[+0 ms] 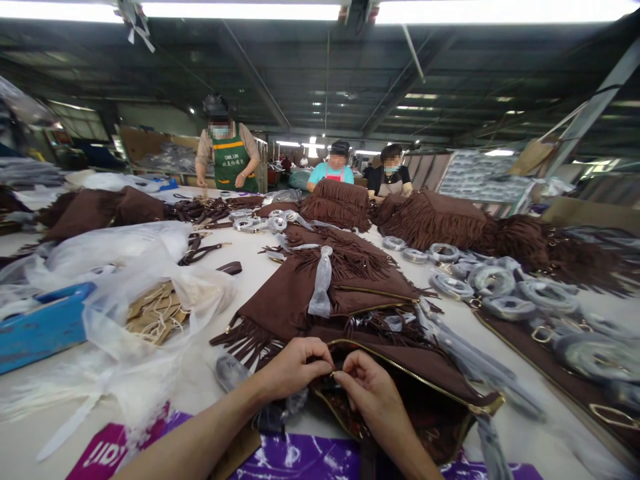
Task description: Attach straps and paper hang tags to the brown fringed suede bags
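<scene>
A brown suede-like handbag lies unzipped in front of me, its gold-toothed zipper spread and its dark inside showing. My left hand pinches thumb and forefinger together at the left end of that opening. Facing it, my right hand is also closed in a pinch, the fingertips almost meeting the left ones. A tiny gold-coloured bit shows between them, too small to name. Just beyond lies another brown fringed bag with a plastic-wrapped strip on it. Purple printed plastic shows under the handbag.
At left are a blue bin and a clear plastic bag with brown tags. Wrapped coiled straps lie at right. Piled fringed bags stand farther back. Co-workers are across the table, one in a green apron.
</scene>
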The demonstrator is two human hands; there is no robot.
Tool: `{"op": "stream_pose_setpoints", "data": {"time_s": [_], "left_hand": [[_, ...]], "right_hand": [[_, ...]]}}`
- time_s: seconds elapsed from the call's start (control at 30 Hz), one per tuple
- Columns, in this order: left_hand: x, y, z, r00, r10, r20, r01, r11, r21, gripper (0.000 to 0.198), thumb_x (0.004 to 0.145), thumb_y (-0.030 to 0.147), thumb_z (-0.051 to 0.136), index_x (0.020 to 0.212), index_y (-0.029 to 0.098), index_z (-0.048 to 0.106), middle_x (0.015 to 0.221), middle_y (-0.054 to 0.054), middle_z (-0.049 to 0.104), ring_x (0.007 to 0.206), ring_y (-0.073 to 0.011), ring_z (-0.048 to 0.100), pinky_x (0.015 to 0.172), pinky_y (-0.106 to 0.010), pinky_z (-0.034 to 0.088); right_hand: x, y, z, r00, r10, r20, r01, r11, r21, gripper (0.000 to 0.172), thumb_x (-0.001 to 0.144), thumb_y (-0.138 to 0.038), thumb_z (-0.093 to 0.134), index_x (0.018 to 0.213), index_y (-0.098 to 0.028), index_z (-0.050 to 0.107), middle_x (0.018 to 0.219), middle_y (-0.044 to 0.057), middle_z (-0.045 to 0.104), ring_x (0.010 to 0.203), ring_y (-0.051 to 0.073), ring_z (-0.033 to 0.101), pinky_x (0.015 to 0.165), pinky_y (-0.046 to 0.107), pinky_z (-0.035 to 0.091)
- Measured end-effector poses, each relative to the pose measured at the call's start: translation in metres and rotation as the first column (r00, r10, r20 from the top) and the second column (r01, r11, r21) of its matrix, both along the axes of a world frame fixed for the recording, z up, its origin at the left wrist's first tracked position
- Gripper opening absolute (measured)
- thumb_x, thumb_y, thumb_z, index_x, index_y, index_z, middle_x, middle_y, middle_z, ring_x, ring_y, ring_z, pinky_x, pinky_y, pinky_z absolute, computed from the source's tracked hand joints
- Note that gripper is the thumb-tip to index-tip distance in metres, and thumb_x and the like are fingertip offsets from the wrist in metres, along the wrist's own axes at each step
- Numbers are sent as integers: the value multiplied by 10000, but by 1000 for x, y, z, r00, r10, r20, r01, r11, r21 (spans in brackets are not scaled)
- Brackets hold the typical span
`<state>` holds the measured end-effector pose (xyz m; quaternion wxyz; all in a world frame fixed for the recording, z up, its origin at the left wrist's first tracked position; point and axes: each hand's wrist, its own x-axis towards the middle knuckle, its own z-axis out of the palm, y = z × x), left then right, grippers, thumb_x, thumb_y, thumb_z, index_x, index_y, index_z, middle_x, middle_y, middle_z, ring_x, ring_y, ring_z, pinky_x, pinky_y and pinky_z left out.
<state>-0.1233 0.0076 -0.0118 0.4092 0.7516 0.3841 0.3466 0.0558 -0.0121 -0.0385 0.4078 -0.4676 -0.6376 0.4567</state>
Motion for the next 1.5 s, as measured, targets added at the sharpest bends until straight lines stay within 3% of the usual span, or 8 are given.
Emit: {"op": "stream_pose_setpoints", "data": {"time_s": [0.2,0.3,0.4,0.6,0.77,0.97,1.2,1.5], "left_hand": [[6,-17,31,987,147,-66,-108,909,402,183,850,131,481,734,177,616,1028,-86,624,971,-198,560,864,-293,424],[9,-29,51,977,213,4,-190,861,471,209,861,143,447,689,183,561,940,-92,615,898,-196,561,809,-296,441],[12,-38,56,968,200,152,-233,941,245,194,902,207,417,771,179,558,717,-43,604,656,-144,561,626,-244,450],[18,-40,42,928,88,363,71,913,-401,262,814,429,562,790,176,502,672,-21,625,521,-132,588,410,-189,426],[12,-34,44,862,137,489,89,907,-411,286,746,407,639,728,129,577,584,-6,585,508,-90,544,532,-203,458],[7,-31,39,837,216,503,46,888,-457,264,756,390,633,721,133,583,573,-8,597,502,-93,540,515,-200,433],[13,-32,37,887,152,437,36,919,-393,281,758,412,620,725,136,576,555,8,573,480,-86,517,501,-202,426],[15,-28,31,864,259,431,-37,887,-460,325,761,470,607,744,161,508,538,11,602,431,-90,542,448,-194,445]], "right_hand": [[8,-11,53,941,-168,295,11,884,468,187,914,-322,486,770,-238,572,768,27,580,706,205,551,668,306,388],[3,-6,84,980,-109,169,39,927,372,203,937,-350,462,801,-235,561,661,-17,542,619,170,516,612,276,384],[-10,7,96,996,-88,7,84,972,218,208,901,-402,485,850,-217,566,654,-27,548,606,157,510,581,259,390],[-35,23,93,994,-16,-112,31,991,127,245,882,-429,508,895,-198,587,714,-12,580,571,124,487,483,215,354],[-31,19,101,929,144,-340,-165,986,-35,304,830,-476,686,897,-188,617,722,-27,605,464,62,407,412,173,318],[-4,6,90,781,-103,-616,-69,966,-249,593,612,-423,911,1109,-223,657,1173,92,644,1120,271,590,850,353,548],[-9,5,75,845,-101,-525,-74,950,-302,479,595,-477,909,887,-137,739,712,48,679,453,47,452,340,114,292],[-16,8,74,780,-48,-624,-167,945,-280,397,596,-380,931,872,-167,742,825,61,728,735,155,687,679,224,581]]}}
